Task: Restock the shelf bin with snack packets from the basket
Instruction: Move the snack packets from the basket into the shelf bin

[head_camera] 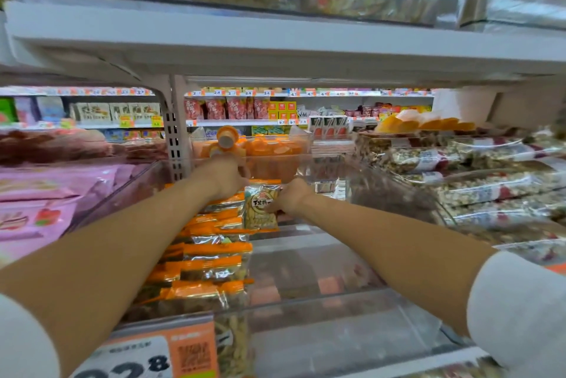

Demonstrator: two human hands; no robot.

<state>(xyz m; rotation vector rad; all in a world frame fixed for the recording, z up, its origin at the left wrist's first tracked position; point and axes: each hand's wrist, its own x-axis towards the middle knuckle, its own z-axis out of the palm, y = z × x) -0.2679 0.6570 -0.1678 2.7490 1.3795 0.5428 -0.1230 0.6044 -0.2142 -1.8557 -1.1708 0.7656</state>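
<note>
Seating a snack packet (262,207) upright at the clear shelf bin's (306,310) far end: right hand (292,197) pinches its edge, left hand (225,177) rests against the orange-topped row (211,255) (fingers hidden, grip unclear). Next probably calls for letting go without toppling it.

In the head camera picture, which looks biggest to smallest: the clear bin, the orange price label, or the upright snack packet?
1. clear bin
2. orange price label, enlarged by nearness to the camera
3. upright snack packet, far back in the bin
</note>
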